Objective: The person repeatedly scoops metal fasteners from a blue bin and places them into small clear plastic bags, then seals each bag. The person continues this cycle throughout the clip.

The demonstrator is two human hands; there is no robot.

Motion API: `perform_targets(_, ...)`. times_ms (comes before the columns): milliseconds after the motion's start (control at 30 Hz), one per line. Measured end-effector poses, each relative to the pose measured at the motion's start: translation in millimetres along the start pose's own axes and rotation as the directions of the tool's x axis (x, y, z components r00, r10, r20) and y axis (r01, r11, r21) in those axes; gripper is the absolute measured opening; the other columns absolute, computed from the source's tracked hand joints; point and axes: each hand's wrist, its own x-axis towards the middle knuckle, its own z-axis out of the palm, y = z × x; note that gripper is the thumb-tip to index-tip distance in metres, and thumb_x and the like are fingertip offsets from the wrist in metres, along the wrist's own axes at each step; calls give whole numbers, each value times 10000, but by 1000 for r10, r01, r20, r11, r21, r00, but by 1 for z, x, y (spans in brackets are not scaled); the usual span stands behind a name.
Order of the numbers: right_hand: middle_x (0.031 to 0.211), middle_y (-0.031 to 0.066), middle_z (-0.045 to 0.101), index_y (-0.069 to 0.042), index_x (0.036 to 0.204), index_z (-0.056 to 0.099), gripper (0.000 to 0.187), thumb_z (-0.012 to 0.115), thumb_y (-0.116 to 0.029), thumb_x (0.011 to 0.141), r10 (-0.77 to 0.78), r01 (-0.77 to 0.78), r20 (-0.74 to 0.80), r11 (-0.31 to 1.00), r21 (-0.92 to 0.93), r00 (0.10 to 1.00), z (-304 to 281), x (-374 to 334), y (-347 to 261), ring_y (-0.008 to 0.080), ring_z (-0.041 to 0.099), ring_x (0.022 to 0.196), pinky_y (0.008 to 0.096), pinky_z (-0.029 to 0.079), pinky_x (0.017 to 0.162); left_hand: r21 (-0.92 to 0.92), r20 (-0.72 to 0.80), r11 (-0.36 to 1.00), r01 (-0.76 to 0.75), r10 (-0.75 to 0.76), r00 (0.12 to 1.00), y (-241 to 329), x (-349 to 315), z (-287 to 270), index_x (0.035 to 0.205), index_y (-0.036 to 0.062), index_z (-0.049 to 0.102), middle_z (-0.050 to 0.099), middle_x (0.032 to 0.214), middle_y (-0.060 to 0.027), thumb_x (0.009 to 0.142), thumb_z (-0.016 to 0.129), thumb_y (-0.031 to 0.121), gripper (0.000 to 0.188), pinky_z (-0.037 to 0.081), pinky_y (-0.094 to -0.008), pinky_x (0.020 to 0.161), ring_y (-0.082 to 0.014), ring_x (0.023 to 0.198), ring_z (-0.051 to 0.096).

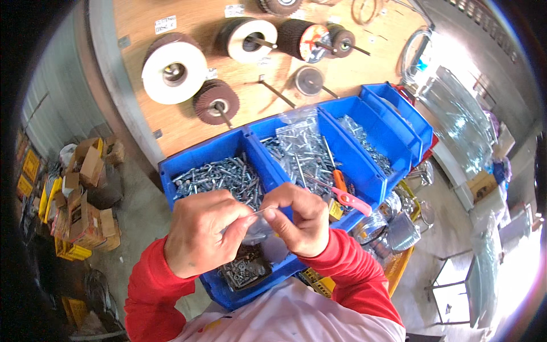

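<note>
My left hand (199, 231) and my right hand (299, 216) meet over the nearest blue bin (176, 165), which is full of silver screws (219, 176). Both hands pinch a small clear plastic bag (259, 228) between thumbs and fingers. Below the hands, a small box of dark nuts and washers (245, 271) sits at the near end of the bin. My red sleeves come in from the bottom edge.
More blue bins (393, 122) with screws and clear bags (302, 142) run to the right. Pink-handled scissors (347, 196) and an orange-handled tool (339, 179) lie in the second bin. Abrasive wheels (174, 68) hang on a wooden board. Cardboard boxes (85, 199) and yellow crates lie on the floor at left.
</note>
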Motion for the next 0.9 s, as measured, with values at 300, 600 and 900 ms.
perform_targets(300, 914, 145, 712, 20, 961, 684, 92, 744, -21, 904, 0, 9, -65, 992, 125, 998, -18, -32, -5, 244, 682, 780, 347, 539, 723, -17, 86, 999, -44, 45, 995, 15, 6, -6, 798, 64, 742, 651, 663, -81, 842, 792, 97, 74, 479, -383, 518, -266, 565, 638)
perform_targets(600, 817, 155, 718, 54, 858, 709, 48, 750, 33, 872, -94, 142, -255, 974, 178, 962, -50, -45, -11, 274, 701, 730, 390, 549, 691, -229, 177, 973, -40, 82, 981, 17, 32, 10, 905, 20, 763, 705, 720, -116, 877, 780, 93, 80, 525, -377, 581, -273, 635, 690)
perform_targets(900, 803, 153, 735, 51, 860, 722, 158, 725, -83, 943, 131, -54, -433, 981, 187, 892, -98, -57, -7, 211, 699, 726, 348, 551, 688, -353, 168, 934, 47, 14, 986, 22, 76, 64, 882, -14, 751, 680, 690, -138, 968, 685, 139, 188, 485, -342, 519, -239, 566, 664)
